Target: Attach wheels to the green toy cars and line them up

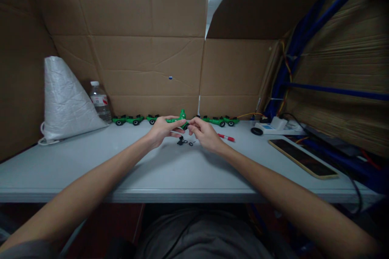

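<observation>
My left hand [164, 129] grips a small green toy car [183, 117] above the middle of the table, its fingers closed round the body. A knobbed green part stands up from the toy. At its right end, by a black wheel, the fingertips of my right hand [204, 132] are pinched together; whatever tiny piece they hold is too small to make out. Below the hands lie a black plastic part [180, 141] and a few small black rings [191, 144]. A red marker [226, 137] rests just right of my right hand.
Several green toy cars [135, 120] with black wheels line the back of the white table [136, 186], against a cardboard wall [146, 56]. At left stand a silvery bag [67, 101] and a water bottle [100, 103]. A phone [300, 158] and power strip [279, 127] lie right.
</observation>
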